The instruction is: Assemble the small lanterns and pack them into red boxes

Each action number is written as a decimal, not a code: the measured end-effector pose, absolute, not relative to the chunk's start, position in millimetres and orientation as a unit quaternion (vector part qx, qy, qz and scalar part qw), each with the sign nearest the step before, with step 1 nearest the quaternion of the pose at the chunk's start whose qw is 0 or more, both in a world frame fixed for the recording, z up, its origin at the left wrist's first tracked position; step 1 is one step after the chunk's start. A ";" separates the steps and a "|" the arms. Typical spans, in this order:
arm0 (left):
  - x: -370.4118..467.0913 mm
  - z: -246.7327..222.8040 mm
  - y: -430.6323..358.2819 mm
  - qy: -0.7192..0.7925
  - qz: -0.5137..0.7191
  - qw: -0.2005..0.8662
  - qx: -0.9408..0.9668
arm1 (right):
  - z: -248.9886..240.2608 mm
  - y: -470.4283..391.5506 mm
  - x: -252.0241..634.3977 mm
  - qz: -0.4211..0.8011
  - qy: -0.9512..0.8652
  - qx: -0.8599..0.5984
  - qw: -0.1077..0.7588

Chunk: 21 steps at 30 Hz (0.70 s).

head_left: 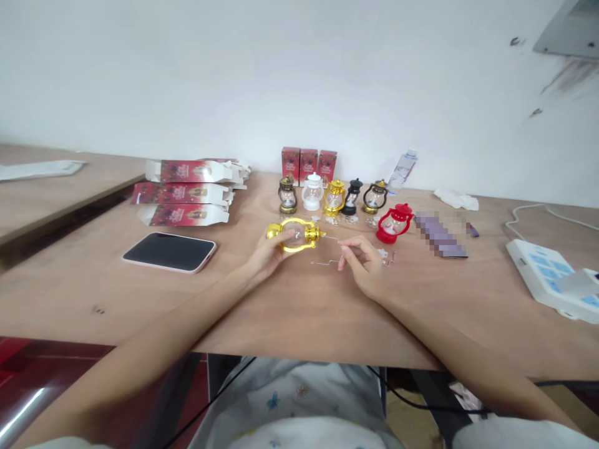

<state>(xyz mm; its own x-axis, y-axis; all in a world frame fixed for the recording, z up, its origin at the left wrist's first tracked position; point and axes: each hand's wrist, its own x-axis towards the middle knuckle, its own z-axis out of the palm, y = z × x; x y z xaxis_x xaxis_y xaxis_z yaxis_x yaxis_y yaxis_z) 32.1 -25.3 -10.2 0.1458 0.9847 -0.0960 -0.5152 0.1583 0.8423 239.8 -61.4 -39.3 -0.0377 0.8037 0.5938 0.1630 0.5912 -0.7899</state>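
One gold lantern, on its side, clamped in my left grip; long axis 9-to-3 o'clock, cap toward 3. My right grip, nearer the cap, sits at 3 o'clock from it, pinched together, apparently on a thin wire.

on table — phone l., pwr strip r., lantern row bhd held lantern
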 end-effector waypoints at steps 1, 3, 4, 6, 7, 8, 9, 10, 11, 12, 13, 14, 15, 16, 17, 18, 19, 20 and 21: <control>32.5 -10.8 -25.8 0.342 0.545 0.685 0.343 | -40.0 -60.1 239.5 0.279 -0.658 -0.366 0.596; 32.8 -12.1 -26.6 0.332 0.528 0.698 0.352 | -41.7 -57.3 239.7 0.287 -0.646 -0.373 0.601; 32.8 -12.7 -26.9 0.328 0.520 0.705 0.354 | -42.7 -56.0 240.1 0.288 -0.643 -0.377 0.602; 32.7 -13.8 -27.5 0.321 0.508 0.714 0.359 | -44.3 -54.1 240.8 0.285 -0.639 -0.385 0.602; 32.7 -14.3 -27.7 0.319 0.505 0.716 0.363 | -44.8 -53.6 241.1 0.283 -0.637 -0.389 0.602; 32.6 -14.9 -27.7 0.318 0.502 0.716 0.366 | -45.2 -53.3 241.3 0.282 -0.635 -0.393 0.603; 32.5 -15.6 -27.6 0.319 0.501 0.715 0.369 | -45.4 -53.1 241.4 0.281 -0.633 -0.394 0.604; 32.4 -16.2 -27.5 0.321 0.500 0.714 0.370 | -45.5 -53.1 241.4 0.281 -0.632 -0.396 0.604; 32.3 -16.9 -27.2 0.322 0.499 0.714 0.371 | -45.5 -53.2 241.3 0.280 -0.632 -0.397 0.604; 32.2 -17.6 -26.9 0.323 0.499 0.714 0.371 | -45.5 -53.2 241.2 0.279 -0.632 -0.399 0.603; 32.1 -18.1 -26.6 0.323 0.499 0.714 0.370 | -45.4 -53.3 241.1 0.279 -0.632 -0.400 0.602; 32.0 -18.6 -26.4 0.322 0.499 0.715 0.370 | -45.4 -53.5 240.9 0.279 -0.632 -0.401 0.602; 32.0 -19.0 -26.2 0.322 0.498 0.716 0.369 | -45.4 -53.6 240.7 0.280 -0.632 -0.401 0.602; 32.0 -19.2 -26.2 0.323 0.496 0.717 0.370 | -45.3 -53.9 240.4 0.281 -0.631 -0.400 0.602; 32.0 -19.4 -26.2 0.324 0.493 0.717 0.371 | -45.2 -54.2 240.0 0.283 -0.631 -0.397 0.603; 32.0 -19.4 -26.3 0.325 0.491 0.717 0.373 | -45.1 -54.5 239.6 0.284 -0.631 -0.393 0.606; 32.1 -19.3 -26.5 0.325 0.489 0.717 0.376 | -44.9 -54.9 239.2 0.285 -0.631 -0.389 0.608; 32.2 -19.2 -26.7 0.324 0.488 0.716 0.379 | -44.9 -55.1 238.8 0.285 -0.631 -0.386 0.610; 32.3 -19.1 -26.9 0.323 0.488 0.716 0.381 | -44.9 -55.2 238.6 0.284 -0.631 -0.385 0.610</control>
